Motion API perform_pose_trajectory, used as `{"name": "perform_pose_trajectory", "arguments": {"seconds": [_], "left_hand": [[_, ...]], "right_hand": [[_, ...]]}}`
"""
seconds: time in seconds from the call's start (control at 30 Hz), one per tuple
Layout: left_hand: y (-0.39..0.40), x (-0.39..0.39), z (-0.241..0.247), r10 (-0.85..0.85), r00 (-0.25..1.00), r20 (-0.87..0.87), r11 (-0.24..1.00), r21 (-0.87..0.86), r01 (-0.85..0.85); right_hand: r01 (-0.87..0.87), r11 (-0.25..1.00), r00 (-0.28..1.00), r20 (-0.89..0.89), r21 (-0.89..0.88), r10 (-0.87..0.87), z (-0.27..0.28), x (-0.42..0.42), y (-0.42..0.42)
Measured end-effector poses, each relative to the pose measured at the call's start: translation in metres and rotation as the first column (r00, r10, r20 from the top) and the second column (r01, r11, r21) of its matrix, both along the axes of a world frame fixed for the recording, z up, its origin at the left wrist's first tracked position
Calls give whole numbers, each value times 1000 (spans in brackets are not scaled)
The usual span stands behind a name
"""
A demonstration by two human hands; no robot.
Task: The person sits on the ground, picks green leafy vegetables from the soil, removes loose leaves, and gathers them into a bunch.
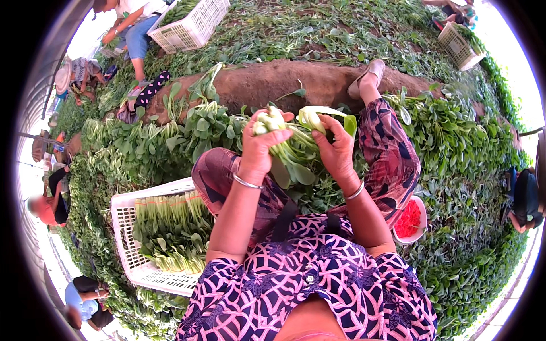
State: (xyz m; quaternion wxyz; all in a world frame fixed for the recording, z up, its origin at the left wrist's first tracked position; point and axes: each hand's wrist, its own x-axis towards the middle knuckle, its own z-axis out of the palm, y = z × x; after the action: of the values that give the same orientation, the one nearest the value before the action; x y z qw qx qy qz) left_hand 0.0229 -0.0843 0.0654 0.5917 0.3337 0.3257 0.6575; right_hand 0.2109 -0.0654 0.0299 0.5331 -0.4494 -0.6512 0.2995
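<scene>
My left hand (258, 145) grips a small bunch of leafy greens (273, 121), with the pale stem bases up and the leaves hanging down between my knees. Close on its right, my right hand (339, 147) pinches another leafy green stalk (312, 119) by its pale stem; one of its leaves bends over toward the right. Uprooted greens (213, 128) lie heaped just beyond my left knee. By my right thigh stands a white tub (423, 219) of red bands (408, 219).
A white plastic crate (123, 243) at my left holds rows of bundled greens (170, 230) tied with red bands. A bare soil ridge (273, 83) crosses ahead. Another crate (194, 32) stands near a person (140, 34) at upper left. More people sit around the edges.
</scene>
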Motion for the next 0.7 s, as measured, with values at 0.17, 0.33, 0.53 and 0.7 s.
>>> {"name": "perform_pose_trajectory", "arguments": {"seconds": [0.17,0.33,0.53,0.7], "left_hand": [[-16,31,-8,-26,975,219,998,-55,39],[-33,16,-7,58,973,223,997,-68,-44],[-46,10,-12,143,971,191,988,-80,-129],[-69,-5,-13,116,988,102,993,-29,-114]], "right_hand": [[-43,984,997,65,171,32,27,-3,-19],[-251,958,905,384,140,182,49,-4,-29],[-225,967,959,200,118,199,99,-10,-62],[-355,926,892,342,129,294,99,-25,-36]]}}
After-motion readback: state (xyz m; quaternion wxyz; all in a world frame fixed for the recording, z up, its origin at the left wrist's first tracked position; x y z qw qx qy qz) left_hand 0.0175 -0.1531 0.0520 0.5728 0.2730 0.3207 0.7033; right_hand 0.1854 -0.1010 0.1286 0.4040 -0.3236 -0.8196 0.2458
